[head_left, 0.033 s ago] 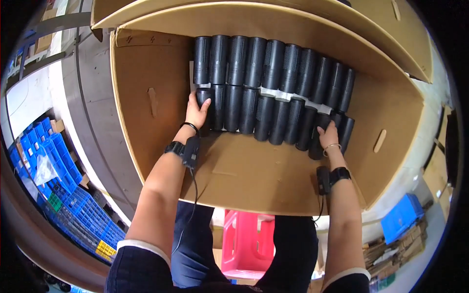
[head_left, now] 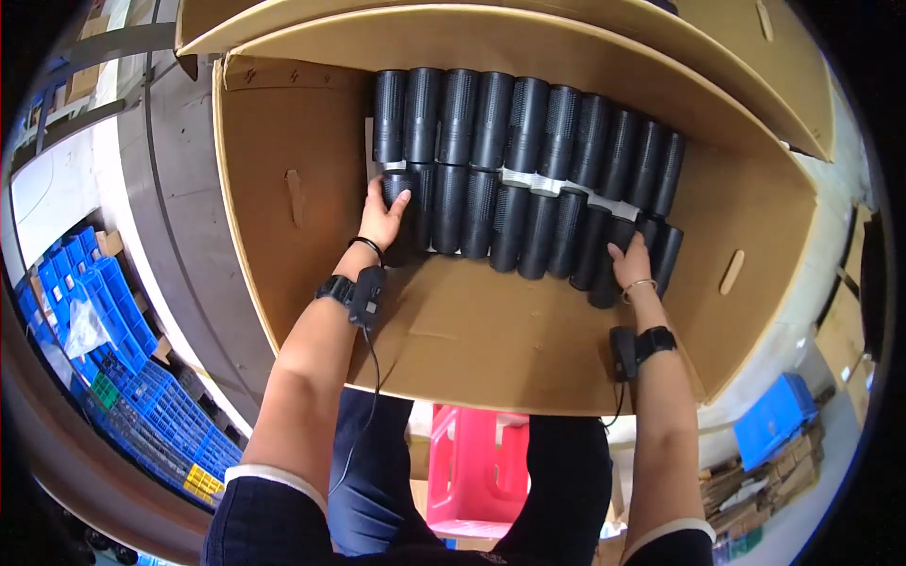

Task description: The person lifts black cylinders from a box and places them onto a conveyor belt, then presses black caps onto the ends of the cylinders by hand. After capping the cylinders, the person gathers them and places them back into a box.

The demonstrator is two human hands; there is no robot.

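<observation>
Two rows of black ribbed cylinders [head_left: 456, 113] lie side by side inside a large open cardboard box [head_left: 453, 349]. At the left end of the nearer row, my left hand [head_left: 380, 223] is closed round a black cylinder [head_left: 399, 184], thumb on its near side. My right hand [head_left: 634, 259] grips another black cylinder [head_left: 608, 269] close to the right end of that row; some of its fingers are hidden behind it. One more cylinder [head_left: 669, 253] lies to the right of that hand. White material [head_left: 530, 179] shows between the rows.
Cardboard flaps [head_left: 528, 33] rise at the far side. Each of my wrists carries a strapped black device [head_left: 366, 297] with a cable. A pink plastic stool [head_left: 472, 472] stands below the box. Blue crates [head_left: 179, 406] are at the left, a blue bin [head_left: 776, 420] at the right.
The cylinder in my right hand has shifted very slightly left. The top of the one in my left hand has edged slightly right. Both hands keep their grip.
</observation>
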